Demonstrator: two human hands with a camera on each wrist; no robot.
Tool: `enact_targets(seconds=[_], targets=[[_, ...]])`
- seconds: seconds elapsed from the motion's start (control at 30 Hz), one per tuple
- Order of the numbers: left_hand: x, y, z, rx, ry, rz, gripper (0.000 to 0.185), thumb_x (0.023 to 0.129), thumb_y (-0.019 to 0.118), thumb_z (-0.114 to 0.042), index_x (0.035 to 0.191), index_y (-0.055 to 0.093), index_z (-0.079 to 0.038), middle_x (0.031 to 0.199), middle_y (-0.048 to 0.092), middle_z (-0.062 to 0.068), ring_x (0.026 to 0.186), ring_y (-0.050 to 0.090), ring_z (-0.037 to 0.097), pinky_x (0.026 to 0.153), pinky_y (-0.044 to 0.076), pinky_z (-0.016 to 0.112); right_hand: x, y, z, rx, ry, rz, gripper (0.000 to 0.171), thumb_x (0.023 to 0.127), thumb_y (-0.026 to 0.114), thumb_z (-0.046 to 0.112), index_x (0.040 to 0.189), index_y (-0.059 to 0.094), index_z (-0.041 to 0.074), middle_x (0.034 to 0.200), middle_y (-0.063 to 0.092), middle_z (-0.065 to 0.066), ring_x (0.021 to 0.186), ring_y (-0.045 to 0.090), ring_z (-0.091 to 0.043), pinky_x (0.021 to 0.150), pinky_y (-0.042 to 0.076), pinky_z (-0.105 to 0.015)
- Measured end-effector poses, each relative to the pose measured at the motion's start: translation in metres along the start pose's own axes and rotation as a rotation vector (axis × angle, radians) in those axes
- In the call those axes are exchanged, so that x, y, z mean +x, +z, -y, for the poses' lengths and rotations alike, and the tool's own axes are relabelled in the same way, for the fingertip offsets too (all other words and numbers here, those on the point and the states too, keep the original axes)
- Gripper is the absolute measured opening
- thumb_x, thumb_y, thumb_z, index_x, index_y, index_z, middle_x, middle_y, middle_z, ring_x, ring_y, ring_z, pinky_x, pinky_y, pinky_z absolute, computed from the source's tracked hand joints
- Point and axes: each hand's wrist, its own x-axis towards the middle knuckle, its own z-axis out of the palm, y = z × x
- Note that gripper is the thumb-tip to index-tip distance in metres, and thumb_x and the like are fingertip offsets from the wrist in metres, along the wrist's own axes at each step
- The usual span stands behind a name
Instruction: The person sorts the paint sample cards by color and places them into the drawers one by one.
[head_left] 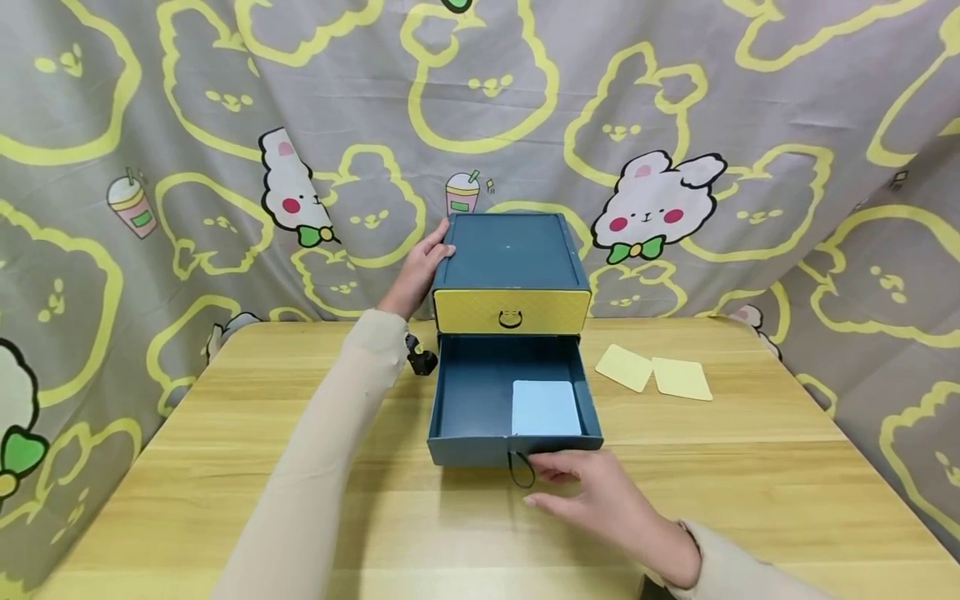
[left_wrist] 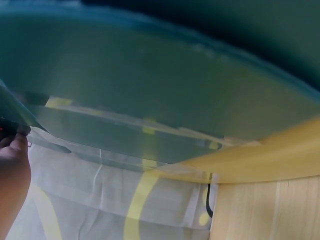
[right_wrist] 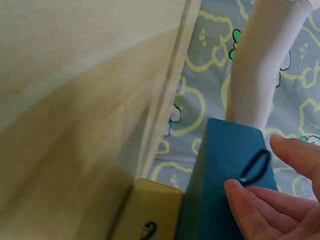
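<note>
Resting my relaxed right hand (head_left: 600,500) just before the open drawer (head_left: 513,400), its loop (head_left: 520,471) touches my fingertips; left hand (head_left: 420,271) steadies the box (head_left: 510,250).

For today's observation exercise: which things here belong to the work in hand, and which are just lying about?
In use:
- drawer box, steadied by the left hand
- open lower drawer holding a blue card
- loop pull, at the right hand

Lying about:
- two yellow cards on the table
- closed yellow drawer
- rabbit-print cloth

Drawer box (head_left: 510,250): matt cardboard, cord loop pull (head_left: 521,471). Table (head_left: 750,467): smooth wood-grain. Backdrop (head_left: 750,100): printed cloth, creased.
</note>
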Motion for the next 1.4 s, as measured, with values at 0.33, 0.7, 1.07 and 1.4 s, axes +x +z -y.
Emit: enact_targets(seconds=[0.33, 0.7, 1.07, 1.4], targets=[[-0.001, 0.002, -0.001, 0.003, 0.010, 0.006, 0.065, 0.095, 0.046, -0.016, 0.152, 0.016, -0.014, 0.158, 0.009, -0.008, 0.143, 0.007, 0.007, 0.114, 0.018, 0.029, 0.004, 0.007, -0.001, 0.036, 0.082, -0.021, 0.030, 0.081, 0.073, 0.023, 0.103, 0.073, 0.001, 0.098, 0.072, -0.011, 0.082, 0.069, -0.012, 0.072, 0.054, -0.024], [0.000, 0.001, -0.003, -0.017, -0.010, 0.000, 0.064, 0.095, 0.046, -0.016, 0.152, 0.016, -0.015, 0.158, 0.010, -0.010, 0.143, 0.008, 0.007, 0.113, 0.020, 0.029, 0.025, 0.004, -0.017, 0.071, 0.098, -0.076, 0.028, 0.079, 0.076, 0.015, 0.102, 0.072, -0.001, 0.096, 0.072, -0.012, 0.081, 0.069, -0.013, 0.072, 0.054, -0.023], [-0.012, 0.006, -0.019, -0.005, -0.027, 0.027, 0.064, 0.096, 0.044, -0.012, 0.151, 0.013, -0.009, 0.159, 0.005, -0.002, 0.144, 0.003, 0.012, 0.115, 0.015, 0.030, 0.064, 0.006, -0.043, 0.070, 0.089, -0.147, 0.030, 0.080, 0.075, 0.013, 0.106, 0.071, -0.001, 0.099, 0.071, -0.012, 0.083, 0.069, -0.017, 0.074, 0.055, -0.028], [-0.013, 0.006, -0.021, -0.001, -0.012, 0.027, 0.064, 0.095, 0.044, -0.010, 0.151, 0.013, -0.007, 0.159, 0.005, 0.000, 0.144, 0.004, 0.013, 0.115, 0.014, 0.031, 0.091, 0.009, -0.060, 0.093, 0.142, -0.203, 0.032, 0.083, 0.072, 0.014, 0.110, 0.069, -0.001, 0.099, 0.071, -0.013, 0.083, 0.070, -0.019, 0.071, 0.055, -0.027]])
